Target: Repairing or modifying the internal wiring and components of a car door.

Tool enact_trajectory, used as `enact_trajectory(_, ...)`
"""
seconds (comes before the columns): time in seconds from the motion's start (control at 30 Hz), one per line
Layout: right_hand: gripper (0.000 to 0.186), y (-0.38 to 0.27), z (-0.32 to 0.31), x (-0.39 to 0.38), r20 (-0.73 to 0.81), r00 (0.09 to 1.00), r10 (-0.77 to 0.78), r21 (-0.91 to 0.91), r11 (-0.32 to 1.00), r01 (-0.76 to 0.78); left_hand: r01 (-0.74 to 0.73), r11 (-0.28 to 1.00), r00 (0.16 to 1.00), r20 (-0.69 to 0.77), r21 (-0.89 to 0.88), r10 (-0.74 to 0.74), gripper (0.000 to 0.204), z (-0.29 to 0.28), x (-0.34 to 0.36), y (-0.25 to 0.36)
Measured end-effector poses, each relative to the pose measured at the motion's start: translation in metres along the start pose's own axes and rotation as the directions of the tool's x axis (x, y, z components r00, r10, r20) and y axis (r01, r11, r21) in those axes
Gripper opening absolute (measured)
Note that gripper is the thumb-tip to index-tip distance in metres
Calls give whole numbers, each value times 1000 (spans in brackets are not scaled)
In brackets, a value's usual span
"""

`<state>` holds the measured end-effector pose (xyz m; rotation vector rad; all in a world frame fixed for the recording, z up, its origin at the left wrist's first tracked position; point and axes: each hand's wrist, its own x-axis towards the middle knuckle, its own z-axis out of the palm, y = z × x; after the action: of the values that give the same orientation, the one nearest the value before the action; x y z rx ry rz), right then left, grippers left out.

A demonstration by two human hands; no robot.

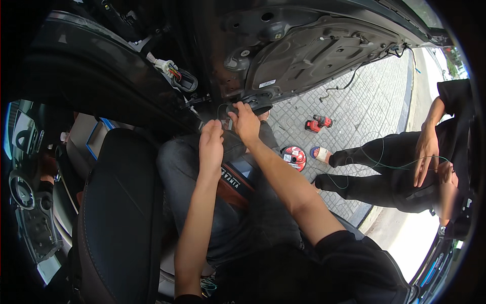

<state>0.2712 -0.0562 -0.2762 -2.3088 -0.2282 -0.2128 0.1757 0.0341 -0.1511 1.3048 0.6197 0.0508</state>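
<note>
I sit by an open car door with its bare inner panel (314, 50) showing. My left hand (211, 142) is raised, fingers pressed together, with a thin green wire (219, 107) arching up from its fingertips. My right hand (245, 122) is closed, its fingers curled beside the round black speaker (262, 104) low on the door. What sits between the right fingers is too small and dark to tell. Left of both hands, a white connector with coloured wires (169, 67) hangs at the door pillar.
A person (428, 157) stands at the right, hands on a long green wire (385, 166). On the paving lie a red cordless drill (318, 123) and a red-and-white round object (293, 158). A black seat back (119, 218) rises at my left. A loose cable (344, 87) dangles below the door.
</note>
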Motion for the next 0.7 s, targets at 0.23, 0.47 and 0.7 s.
enact_trajectory(0.23, 21, 6, 2, 4, 55, 998, 23, -46, 999, -20, 272, 888, 962, 78, -372, -262, 27, 41, 57, -2)
enact_trajectory(0.47, 25, 11, 10, -1, -40, 997, -64, -17, 998, 63, -206, 910, 917, 253, -359, 308, 34, 10, -64, 118)
enact_trajectory(0.7, 44, 23, 3, -26, -40, 992, 120, 285, 953, -103, -213, 975, 946, 236, -58, 221, 30, -50, -129, 63)
